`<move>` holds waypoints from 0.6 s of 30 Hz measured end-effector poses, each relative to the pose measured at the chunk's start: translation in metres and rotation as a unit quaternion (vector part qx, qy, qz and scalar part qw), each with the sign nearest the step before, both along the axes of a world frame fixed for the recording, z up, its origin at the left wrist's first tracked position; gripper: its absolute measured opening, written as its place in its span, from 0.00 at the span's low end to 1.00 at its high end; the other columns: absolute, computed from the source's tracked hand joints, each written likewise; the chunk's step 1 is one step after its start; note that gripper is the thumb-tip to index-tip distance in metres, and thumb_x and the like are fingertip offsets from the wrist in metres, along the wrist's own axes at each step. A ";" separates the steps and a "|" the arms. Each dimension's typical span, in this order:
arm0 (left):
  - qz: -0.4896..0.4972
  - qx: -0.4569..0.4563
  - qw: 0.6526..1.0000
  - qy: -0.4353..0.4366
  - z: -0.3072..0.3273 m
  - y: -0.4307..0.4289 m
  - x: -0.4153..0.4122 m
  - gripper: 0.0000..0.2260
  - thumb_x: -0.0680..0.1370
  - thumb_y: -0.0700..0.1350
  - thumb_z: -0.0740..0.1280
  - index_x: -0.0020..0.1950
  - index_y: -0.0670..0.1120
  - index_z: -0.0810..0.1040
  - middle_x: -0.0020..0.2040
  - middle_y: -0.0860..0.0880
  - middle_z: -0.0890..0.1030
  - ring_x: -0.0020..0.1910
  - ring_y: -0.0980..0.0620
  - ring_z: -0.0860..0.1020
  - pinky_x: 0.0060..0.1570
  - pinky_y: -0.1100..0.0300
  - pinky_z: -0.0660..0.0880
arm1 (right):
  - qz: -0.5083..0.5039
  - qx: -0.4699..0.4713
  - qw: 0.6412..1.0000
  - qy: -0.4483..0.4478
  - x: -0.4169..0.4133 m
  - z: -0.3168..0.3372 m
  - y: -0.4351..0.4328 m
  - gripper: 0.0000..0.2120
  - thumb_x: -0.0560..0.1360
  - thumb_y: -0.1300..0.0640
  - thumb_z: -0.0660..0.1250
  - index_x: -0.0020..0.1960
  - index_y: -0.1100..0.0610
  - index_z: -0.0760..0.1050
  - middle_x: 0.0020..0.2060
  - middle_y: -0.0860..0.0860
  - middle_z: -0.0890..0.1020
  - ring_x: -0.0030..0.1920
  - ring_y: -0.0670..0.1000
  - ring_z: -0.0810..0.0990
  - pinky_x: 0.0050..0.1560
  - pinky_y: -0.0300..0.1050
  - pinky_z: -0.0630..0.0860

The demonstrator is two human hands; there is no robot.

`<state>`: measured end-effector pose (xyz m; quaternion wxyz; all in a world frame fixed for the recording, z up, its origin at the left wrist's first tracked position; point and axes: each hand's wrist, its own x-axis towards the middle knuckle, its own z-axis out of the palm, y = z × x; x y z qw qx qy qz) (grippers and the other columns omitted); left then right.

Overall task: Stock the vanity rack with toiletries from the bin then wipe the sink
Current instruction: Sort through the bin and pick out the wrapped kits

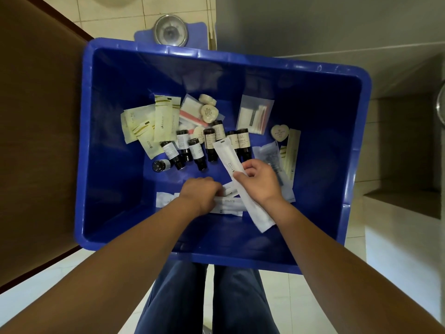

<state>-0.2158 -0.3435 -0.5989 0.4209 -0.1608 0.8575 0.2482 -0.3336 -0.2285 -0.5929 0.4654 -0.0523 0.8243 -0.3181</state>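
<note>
One blue bin (pixel 356 145). Inside it, eight small dark bottles (pixel 210 144) with pale labels, seven lying in a loose cluster and one (pixel 159 165) apart with its cap end facing up. Four small wrapped soaps (pixel 209 113) – three roundish, one plainly heart-shaped (pixel 279 132). Cream sachets (pixel 167 116): about four on the left and at least one long one (pixel 291 153) on the right; overlaps blur the count. Long white packets (pixel 240 179): at least four. One clear zip bag (pixel 255 116) – and one more clear packet (pixel 271 155). One bathroom scale (pixel 171 30) beyond the bin.
</note>
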 end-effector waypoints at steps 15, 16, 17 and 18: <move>0.054 -0.031 0.997 0.044 0.069 -0.022 -0.010 0.09 0.76 0.42 0.68 0.53 0.53 0.82 0.55 0.48 0.73 0.54 0.46 0.73 0.51 0.54 0.73 | -0.056 -0.006 0.995 -0.086 -0.011 0.077 0.003 0.15 0.76 0.62 0.62 0.61 0.55 0.78 0.48 0.52 0.82 0.47 0.50 0.79 0.41 0.39 0.73; 0.057 -0.034 0.996 0.051 0.078 -0.023 -0.010 0.09 0.75 0.42 0.69 0.52 0.53 0.81 0.55 0.48 0.72 0.53 0.46 0.74 0.49 0.54 0.73 | -0.056 -0.011 0.995 -0.087 -0.011 0.087 0.004 0.16 0.76 0.62 0.61 0.61 0.56 0.78 0.49 0.52 0.82 0.47 0.50 0.79 0.40 0.38 0.72; 0.061 -0.036 0.996 0.059 0.086 -0.024 -0.010 0.08 0.75 0.41 0.69 0.52 0.52 0.81 0.55 0.48 0.72 0.52 0.46 0.74 0.48 0.54 0.73 | -0.058 -0.015 0.994 -0.088 -0.011 0.097 0.005 0.17 0.76 0.63 0.60 0.62 0.56 0.78 0.50 0.52 0.82 0.47 0.50 0.78 0.40 0.38 0.72; 0.064 -0.038 0.995 0.066 0.095 -0.025 -0.011 0.08 0.75 0.40 0.68 0.52 0.50 0.80 0.55 0.47 0.72 0.52 0.46 0.75 0.47 0.54 0.73 | -0.065 -0.020 0.994 -0.089 -0.010 0.108 0.007 0.17 0.76 0.64 0.59 0.62 0.56 0.78 0.49 0.52 0.81 0.46 0.49 0.78 0.39 0.37 0.72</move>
